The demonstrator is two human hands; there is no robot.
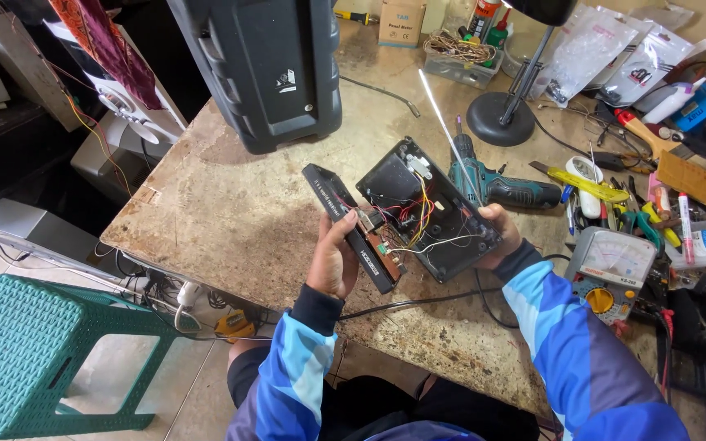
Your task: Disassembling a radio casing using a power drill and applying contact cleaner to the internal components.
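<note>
Above the worn surface [230, 220], the left hand [332, 265] is pinching the black front panel [349, 224], fingers wrapped around its edge, while the right hand [500, 237] is cradling the open casing [426, 208]. Pulling them further apart risks snapping the thin wires [414, 224].

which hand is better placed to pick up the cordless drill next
Right, probably: the right hand holds the open black casing right beside the cordless drill; the left hand is farther off.
</note>
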